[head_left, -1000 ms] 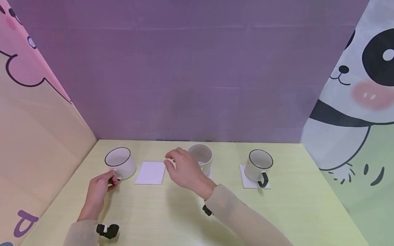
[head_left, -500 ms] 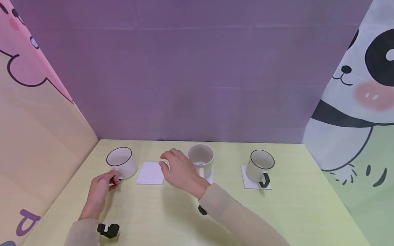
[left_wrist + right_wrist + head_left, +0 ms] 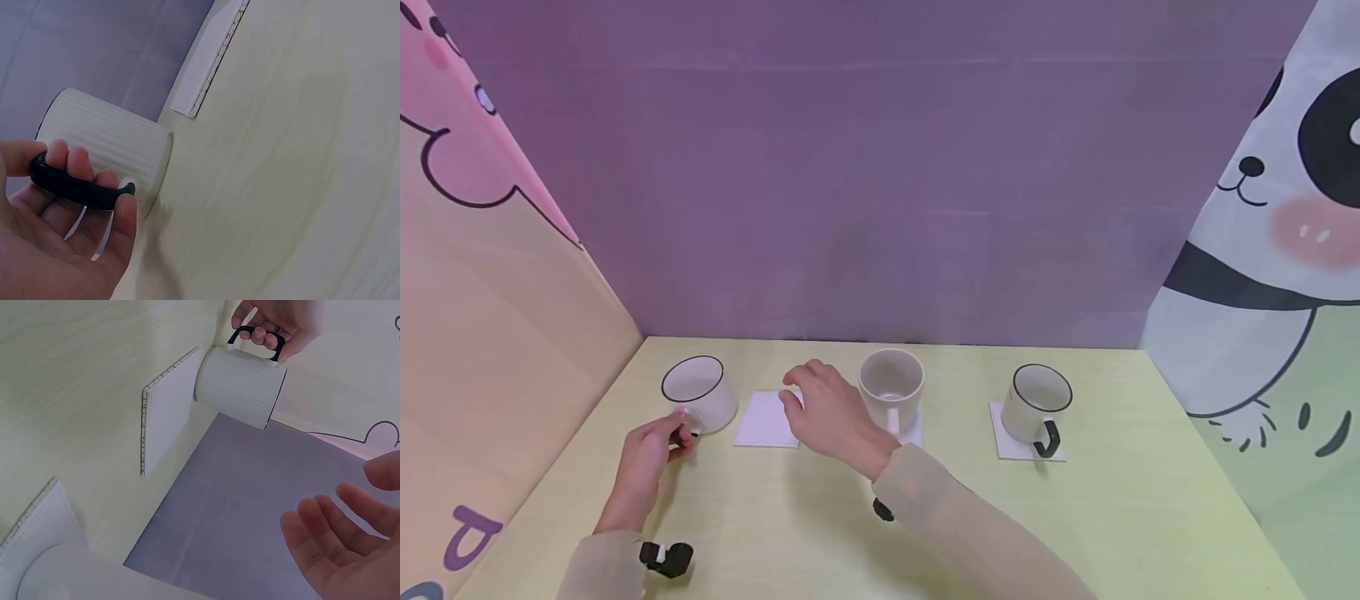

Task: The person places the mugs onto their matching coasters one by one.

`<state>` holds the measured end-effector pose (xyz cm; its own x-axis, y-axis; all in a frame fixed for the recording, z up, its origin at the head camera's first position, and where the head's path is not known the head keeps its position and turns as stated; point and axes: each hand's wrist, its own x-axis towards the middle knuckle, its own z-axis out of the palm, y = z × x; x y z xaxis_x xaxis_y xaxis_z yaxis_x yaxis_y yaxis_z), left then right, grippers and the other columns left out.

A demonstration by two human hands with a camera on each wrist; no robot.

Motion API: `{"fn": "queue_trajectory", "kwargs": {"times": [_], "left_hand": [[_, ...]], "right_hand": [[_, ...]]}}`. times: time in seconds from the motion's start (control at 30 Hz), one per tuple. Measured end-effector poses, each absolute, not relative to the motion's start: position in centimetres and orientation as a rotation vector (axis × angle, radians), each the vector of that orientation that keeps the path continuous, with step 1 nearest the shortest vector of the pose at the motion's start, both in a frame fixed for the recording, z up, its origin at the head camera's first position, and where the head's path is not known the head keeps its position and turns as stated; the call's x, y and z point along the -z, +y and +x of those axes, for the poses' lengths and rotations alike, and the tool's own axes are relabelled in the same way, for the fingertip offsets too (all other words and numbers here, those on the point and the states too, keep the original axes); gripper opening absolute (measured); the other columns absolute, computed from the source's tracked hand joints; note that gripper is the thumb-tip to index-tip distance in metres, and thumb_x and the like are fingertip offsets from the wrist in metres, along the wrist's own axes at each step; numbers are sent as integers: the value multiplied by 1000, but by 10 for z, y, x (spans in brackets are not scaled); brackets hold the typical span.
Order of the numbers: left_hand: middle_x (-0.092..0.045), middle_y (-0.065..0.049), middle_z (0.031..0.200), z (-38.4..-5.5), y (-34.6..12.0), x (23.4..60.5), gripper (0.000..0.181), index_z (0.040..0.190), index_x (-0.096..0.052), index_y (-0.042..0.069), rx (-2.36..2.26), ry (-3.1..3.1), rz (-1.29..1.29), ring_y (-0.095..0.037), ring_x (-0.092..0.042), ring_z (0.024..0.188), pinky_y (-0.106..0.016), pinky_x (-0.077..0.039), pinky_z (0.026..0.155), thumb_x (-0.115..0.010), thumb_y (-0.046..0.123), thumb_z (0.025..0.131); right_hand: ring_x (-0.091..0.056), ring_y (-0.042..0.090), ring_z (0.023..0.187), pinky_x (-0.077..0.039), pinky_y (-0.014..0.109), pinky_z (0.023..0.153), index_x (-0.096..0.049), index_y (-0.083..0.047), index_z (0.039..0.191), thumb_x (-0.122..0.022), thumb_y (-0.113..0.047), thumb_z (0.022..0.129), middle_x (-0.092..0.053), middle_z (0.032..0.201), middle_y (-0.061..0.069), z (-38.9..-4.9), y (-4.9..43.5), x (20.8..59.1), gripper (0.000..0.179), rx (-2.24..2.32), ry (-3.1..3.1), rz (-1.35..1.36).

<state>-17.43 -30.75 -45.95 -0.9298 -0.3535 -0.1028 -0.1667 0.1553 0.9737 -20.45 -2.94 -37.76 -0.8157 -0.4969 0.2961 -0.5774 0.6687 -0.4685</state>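
A ribbed white mug (image 3: 713, 408) with a dark rim is upright at the table's left; whether its base touches the tabletop is hard to tell. My left hand (image 3: 643, 462) grips its black handle (image 3: 78, 189), fingers curled round it in the left wrist view. To the mug's right lies a square white coaster (image 3: 763, 419) with nothing on it. Over that coaster's right edge hovers my right hand (image 3: 835, 417), holding nothing, its fingers loosely bent and spread apart in the right wrist view. Behind the right hand, a white mug (image 3: 907, 407) with a white handle sits on another coaster (image 3: 913, 435).
Farther right, a white mug (image 3: 1024, 417) with a black rim and handle stands on its own coaster (image 3: 1011, 451). A purple backdrop (image 3: 880, 183) rises behind the pale wooden table (image 3: 1120, 500). Printed panels flank both sides, a panda (image 3: 1247, 217) on the right one.
My right hand has drifted left, away from the middle mug, uncovering more of it and its handle. My left hand keeps its grip on the left mug; the head view has shifted slightly.
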Motion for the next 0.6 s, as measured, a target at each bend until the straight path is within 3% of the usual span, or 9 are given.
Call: {"fn": "queue_trajectory", "kwargs": {"times": [0.6], "left_hand": [[-59,3,77,-173,-308,458,45,88,-66,-3,1875,-2266,538,-13,-56,77,-24,-52,73,-46,31,109]], "right_hand": [[-60,16,107,-54,31,81,-68,-13,123,-53,-29,104,-65,118,-1,-214,-47,389,28,-840,-2750,867]]}}
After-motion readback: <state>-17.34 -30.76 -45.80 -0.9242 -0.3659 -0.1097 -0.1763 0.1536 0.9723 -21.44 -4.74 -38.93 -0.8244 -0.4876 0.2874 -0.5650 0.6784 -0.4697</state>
